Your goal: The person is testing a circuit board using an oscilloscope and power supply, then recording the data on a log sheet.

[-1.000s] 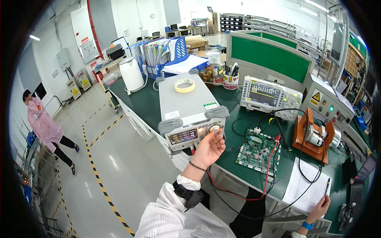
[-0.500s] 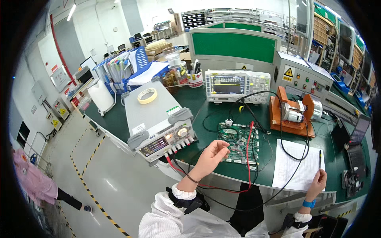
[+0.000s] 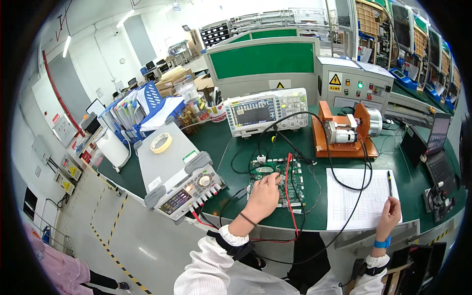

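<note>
Hands first: your left hand reached over the circuit board, fingers bent and bunched, tips nearly together, covering part of its left and near side; whether they touched or pinched anything, could not tell. Your right hand was at the right edge of the printed sheet, loosely curled, fingertips at the near end of a dark pen; pinched or only touched, could not tell

Workbench: green top, instruments set around the board, presumably so you could reach or read each one

Power supply: at the left, front panel angled toward you, likely for easy reading and a short run of leads

Oscilloscope: behind the board, screen facing you, probably to be read with both hands busy

Motor on an orange stand: beyond the sheet, perhaps set back to leave room for paper

Sheet: flat before your right side, well placed, by my judgement, for writing

Board: flat, components up, between power supply and sheet, apparently for access from above

Red lead: crossed the board and dropped over the near bench edge, its slack likely easing any pull

Tape roll: flat on the power supply, seemingly just parked

Pen: lengthwise along the sheet's right edge, likely there to be handy
</note>
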{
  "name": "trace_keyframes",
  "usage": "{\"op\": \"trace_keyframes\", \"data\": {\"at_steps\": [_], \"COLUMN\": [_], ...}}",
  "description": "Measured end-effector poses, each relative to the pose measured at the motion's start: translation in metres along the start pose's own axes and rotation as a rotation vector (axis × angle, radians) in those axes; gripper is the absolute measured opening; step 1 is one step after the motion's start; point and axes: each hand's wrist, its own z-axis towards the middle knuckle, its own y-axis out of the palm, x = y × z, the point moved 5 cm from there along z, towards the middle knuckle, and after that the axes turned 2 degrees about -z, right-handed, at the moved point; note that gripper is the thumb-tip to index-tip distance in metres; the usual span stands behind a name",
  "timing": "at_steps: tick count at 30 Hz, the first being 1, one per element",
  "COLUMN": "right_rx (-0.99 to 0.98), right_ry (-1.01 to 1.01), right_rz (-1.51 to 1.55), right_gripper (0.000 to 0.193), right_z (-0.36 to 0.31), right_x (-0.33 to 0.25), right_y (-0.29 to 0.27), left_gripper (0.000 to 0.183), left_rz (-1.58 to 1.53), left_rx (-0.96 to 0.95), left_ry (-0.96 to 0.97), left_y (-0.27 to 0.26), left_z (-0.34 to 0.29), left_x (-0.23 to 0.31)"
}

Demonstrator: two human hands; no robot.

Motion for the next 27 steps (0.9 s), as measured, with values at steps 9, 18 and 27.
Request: {"op": "trace_keyframes", "data": {"at_steps": [9,18,27], "right_rx": [0.03,0.029,0.018], "right_ry": [-0.018,-0.007,-0.018], "right_rz": [0.031,0.006,0.016], "right_gripper": [0.011,0.01,0.01], "right_z": [0.0,0.0,0.001], "right_x": [0.001,-0.001,-0.005], "right_y": [0.001,0.002,-0.001], "left_gripper": [0.027,0.027,0.041], "left_rz": [0.063,0.078,-0.013], "left_rx": [-0.079,-0.071,-0.03], "left_ry": [0.039,0.065,0.012], "left_y": [0.002,0.0,-0.019], "left_z": [0.002,0.002,-0.021], "left_x": [0.005,0.005,-0.002]}}
